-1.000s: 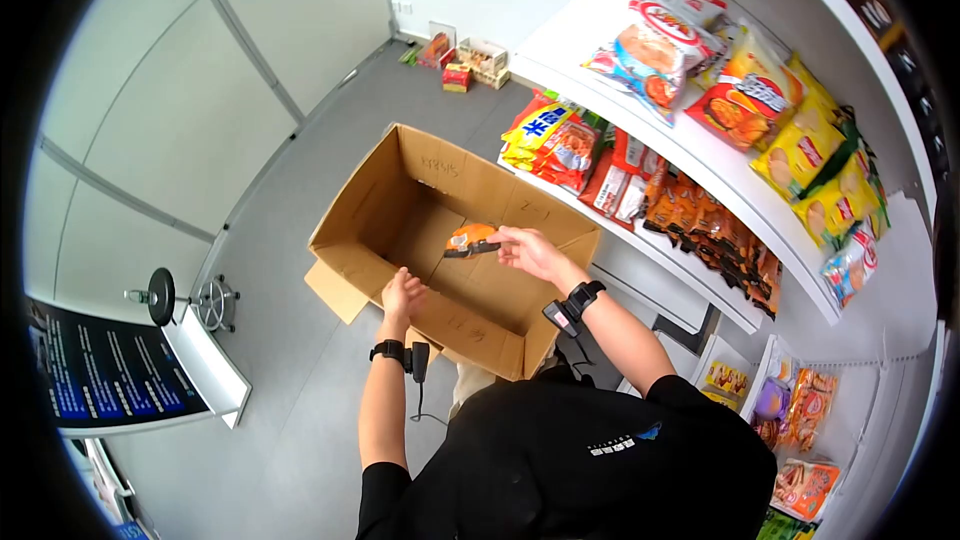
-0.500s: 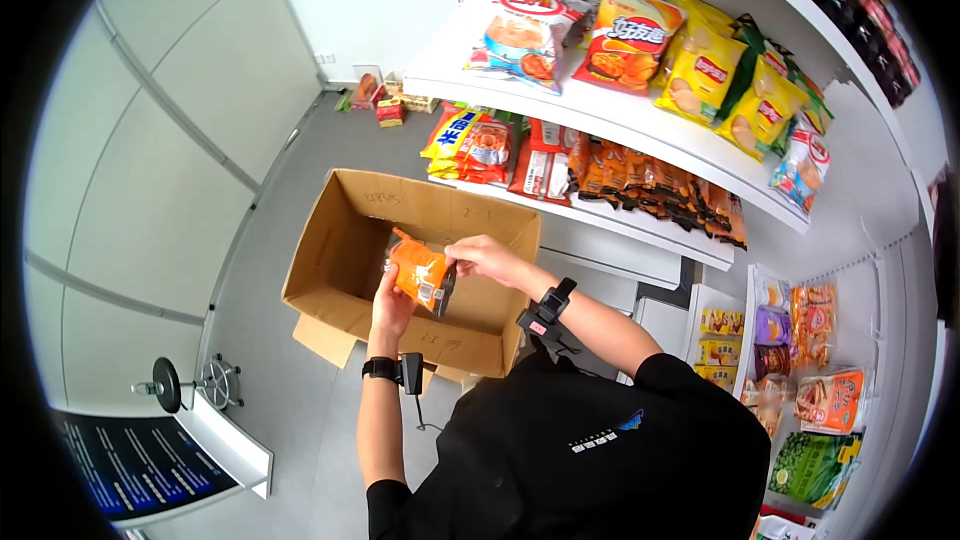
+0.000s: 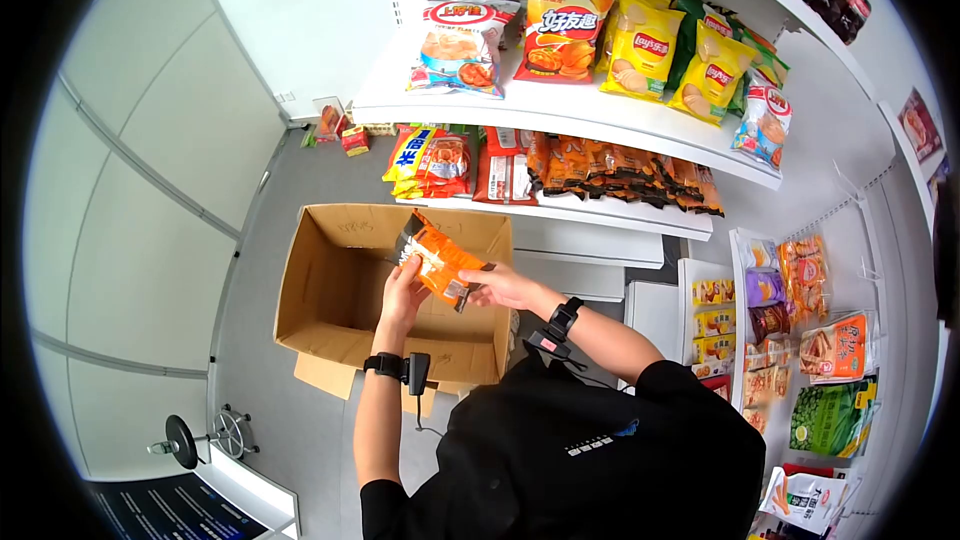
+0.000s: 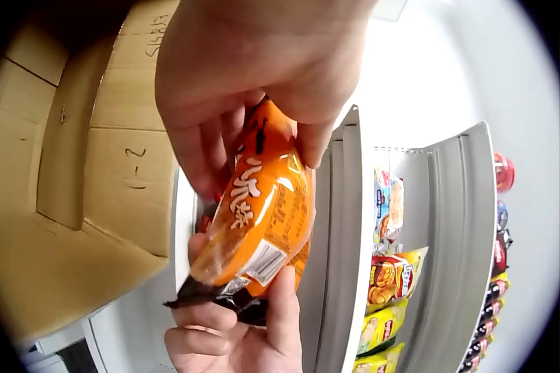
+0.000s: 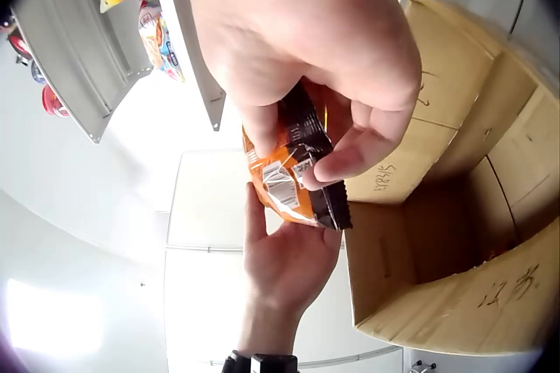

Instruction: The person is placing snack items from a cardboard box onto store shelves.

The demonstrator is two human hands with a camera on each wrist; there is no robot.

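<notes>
Both hands hold an orange snack bag point(image 3: 446, 258) with black ends, above the open cardboard box point(image 3: 455, 360). My left hand point(image 3: 400, 297) grips one end, thumb on the printed front. At the other end, my right hand point(image 3: 505, 289) pinches the black edge beside the barcode. In the left wrist view the orange bag point(image 4: 267, 202) shows white lettering and a barcode, with the right hand point(image 4: 241, 338) at its lower end. The right wrist view shows the black crimped edge between the right thumb and fingers, and the left hand point(image 5: 293, 264) beneath the bag.
Ahead is a white shelf point(image 3: 560, 115) with several chip bags. On the lower shelf lie orange-and-black packets point(image 3: 620, 170) and red-and-yellow bags point(image 3: 432, 160). More snacks hang at the right, including a green bag point(image 3: 828, 418). A wheeled stool point(image 3: 182, 442) stands at the left.
The bag has come up from within the box, first in the right hand alone, then in both hands. It has turned, and the head view has swung toward the shelves.
</notes>
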